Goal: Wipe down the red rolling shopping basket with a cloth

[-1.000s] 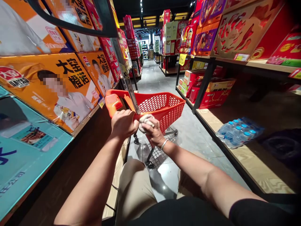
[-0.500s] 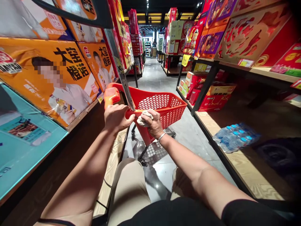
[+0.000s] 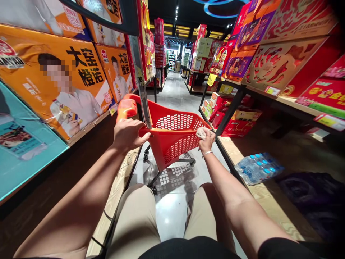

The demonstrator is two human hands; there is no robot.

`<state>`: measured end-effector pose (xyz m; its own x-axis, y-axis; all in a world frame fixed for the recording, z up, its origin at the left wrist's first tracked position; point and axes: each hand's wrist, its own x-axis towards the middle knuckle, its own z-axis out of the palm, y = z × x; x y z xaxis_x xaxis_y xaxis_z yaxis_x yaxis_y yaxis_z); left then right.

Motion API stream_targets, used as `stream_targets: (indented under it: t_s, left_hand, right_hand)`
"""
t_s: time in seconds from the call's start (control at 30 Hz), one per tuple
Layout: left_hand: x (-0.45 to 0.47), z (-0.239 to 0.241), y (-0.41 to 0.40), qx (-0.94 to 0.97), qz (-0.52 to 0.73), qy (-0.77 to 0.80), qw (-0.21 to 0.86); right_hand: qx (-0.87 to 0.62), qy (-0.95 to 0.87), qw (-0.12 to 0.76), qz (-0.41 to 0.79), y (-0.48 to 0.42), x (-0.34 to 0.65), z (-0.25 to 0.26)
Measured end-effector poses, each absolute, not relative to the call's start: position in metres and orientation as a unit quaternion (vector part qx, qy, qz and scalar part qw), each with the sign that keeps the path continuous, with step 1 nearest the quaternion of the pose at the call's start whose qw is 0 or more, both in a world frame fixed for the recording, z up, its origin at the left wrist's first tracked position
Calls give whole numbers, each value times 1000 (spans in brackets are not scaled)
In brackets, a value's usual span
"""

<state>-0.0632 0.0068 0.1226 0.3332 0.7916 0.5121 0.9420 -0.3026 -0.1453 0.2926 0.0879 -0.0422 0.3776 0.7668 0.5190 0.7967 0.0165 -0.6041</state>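
Observation:
A red plastic shopping cart (image 3: 159, 151) with perforated sides stands in the aisle in front of my knees. My left hand (image 3: 128, 133) is closed over the cart's near left corner, beside the orange-red handle piece (image 3: 127, 108). A grey metal post (image 3: 142, 86) rises from the cart's rim just right of that hand and carries a dark frame at the top. My right hand (image 3: 207, 141) is closed on a crumpled pale cloth (image 3: 201, 133), pressed to the rim near the cart's far right corner. The cloth partly hides the rim there.
Orange drink cartons (image 3: 81, 79) and a turquoise box (image 3: 29, 144) line the left shelf close to my arm. On the right, a shelf (image 3: 234, 151) holds gift boxes (image 3: 277, 68) and shrink-wrapped water bottles (image 3: 258, 168). Tiled floor (image 3: 175, 84) runs ahead between displays.
My right hand has slid the cloth along the cart's rim, from near my left hand to the far right corner. My left hand keeps its hold; the view has shifted slightly.

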Motion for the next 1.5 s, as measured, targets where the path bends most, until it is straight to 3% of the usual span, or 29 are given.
stream_targets:
  t_s: [0.17, 0.3, 0.43, 0.6, 0.73, 0.83, 0.97, 1.1, 1.33, 1.4, 1.5]
  left_hand:
    - [-62, 124, 5, -790, -181, -554, 192]
    - [-67, 124, 2, -787, -178, -557, 198]
    - [-72, 121, 4, -778, -194, -561, 206]
    - [-75, 117, 9, -778, -211, -554, 207]
    - [-71, 122, 12, -784, -187, -551, 215]
    - [-65, 132, 13, -780, -140, -578, 198]
    - [-58, 143, 13, -757, -66, -631, 155]
    - [-56, 139, 10, -756, -86, -626, 168]
    - [-65, 126, 5, -763, -137, -588, 230]
    - [-66, 126, 5, -763, -139, -588, 229]
    - [-67, 126, 5, -760, -139, -596, 222]
  right_hand:
    - [-490, -738, 463, 37, 71, 201, 2]
    - [-387, -822, 417, 33, 65, 183, 21]
    - [-443, -826, 348, -7, 80, 254, 8]
    - [-643, -710, 286, -26, 102, 371, -12]
    - [-746, -608, 272, -14, 113, 396, -11]
    - [-707, -642, 295, -16, 109, 352, -9]
    - [-504, -767, 397, 26, 81, 259, -11]
    - [-417, -788, 452, 16, 60, 201, -35]
    - [-435, -819, 372, 47, 39, 199, -108]
    - [-422, -836, 348, 50, 30, 197, -107]
    - [-403, -832, 379, 29, 27, 183, -87]
